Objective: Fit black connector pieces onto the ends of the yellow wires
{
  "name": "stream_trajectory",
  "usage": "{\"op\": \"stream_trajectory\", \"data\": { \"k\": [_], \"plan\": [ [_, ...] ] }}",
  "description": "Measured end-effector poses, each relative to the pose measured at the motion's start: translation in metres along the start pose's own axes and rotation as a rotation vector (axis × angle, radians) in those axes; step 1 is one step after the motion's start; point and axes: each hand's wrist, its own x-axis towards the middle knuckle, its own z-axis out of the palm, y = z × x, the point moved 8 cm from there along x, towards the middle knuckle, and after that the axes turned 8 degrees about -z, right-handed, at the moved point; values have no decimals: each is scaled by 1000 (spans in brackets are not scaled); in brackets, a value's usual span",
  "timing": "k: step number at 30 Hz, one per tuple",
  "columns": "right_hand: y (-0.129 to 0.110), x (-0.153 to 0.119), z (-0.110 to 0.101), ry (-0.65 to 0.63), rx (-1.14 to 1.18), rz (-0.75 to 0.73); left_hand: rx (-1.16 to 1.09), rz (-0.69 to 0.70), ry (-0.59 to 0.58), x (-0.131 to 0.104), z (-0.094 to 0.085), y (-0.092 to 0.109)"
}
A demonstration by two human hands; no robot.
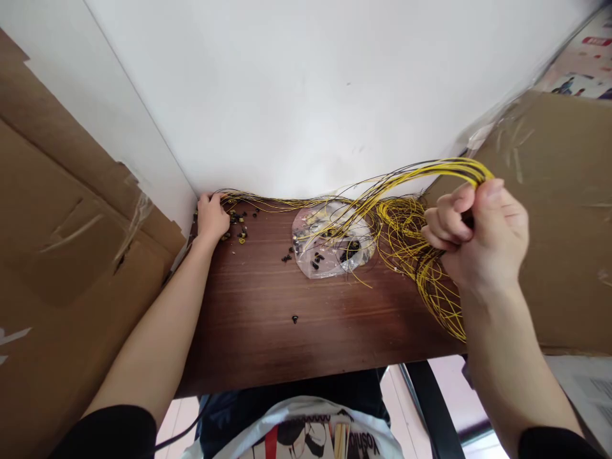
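My right hand [475, 233] is raised at the right, its fingers wrapped round a bundle of yellow and black wires [430, 169]. The bundle arches from the fist down to the left over a clear plastic bag [313, 258] with small black parts. At the back left corner of the table, my left hand [213, 217] touches the far end of long wires; its fingers are bent over them, their tips partly hidden. A loose tangle of yellow wires [406, 236] lies right of the bag. Small black and yellow pieces [239, 220] lie beside my left hand.
The brown table [258, 344] meets a white wall [296, 95]. Large cardboard boxes stand at the left [71, 255] and right [564, 223]. One small black part [295, 319] lies near the table's front. A printed white bag [306, 408] is below the front edge.
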Motion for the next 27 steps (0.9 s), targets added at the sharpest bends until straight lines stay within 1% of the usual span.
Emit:
{"op": "stream_trajectory", "data": {
  "k": [2, 6, 9, 11, 14, 17, 19, 22, 23, 24, 25, 27],
  "plan": [
    [-5, 5, -5, 36, -32, -23, -13, -2, -4, 1, 0, -1],
    [-11, 11, -9, 62, -58, -62, -42, 5, -14, 2, -2, 1],
    [-12, 12, -12, 95, -66, -81, -44, 2, -29, 1, -5, 7],
    [-13, 12, -16, 132, -73, -100, -3, -1, -49, -2, -7, 15],
    [-17, 11, -24, 195, -86, -139, 90, 11, -59, -8, -14, 31],
    [-19, 11, -29, 229, -96, -154, 139, 66, -68, -18, -23, 53],
    [-19, 11, -30, 228, -100, -156, 148, 132, -60, -28, -30, 71],
    [-18, 11, -31, 241, -108, -152, 140, 236, -13, -47, -42, 98],
    [-18, 11, -32, 253, -108, -148, 130, 266, -16, -54, -44, 105],
    [-18, 10, -33, 268, -108, -147, 122, 302, -49, -61, -43, 112],
    [-18, 10, -34, 281, -107, -147, 118, 348, -119, -69, -39, 117],
    [-19, 9, -34, 290, -109, -147, 111, 446, -337, -89, -24, 126]
  ]
}}
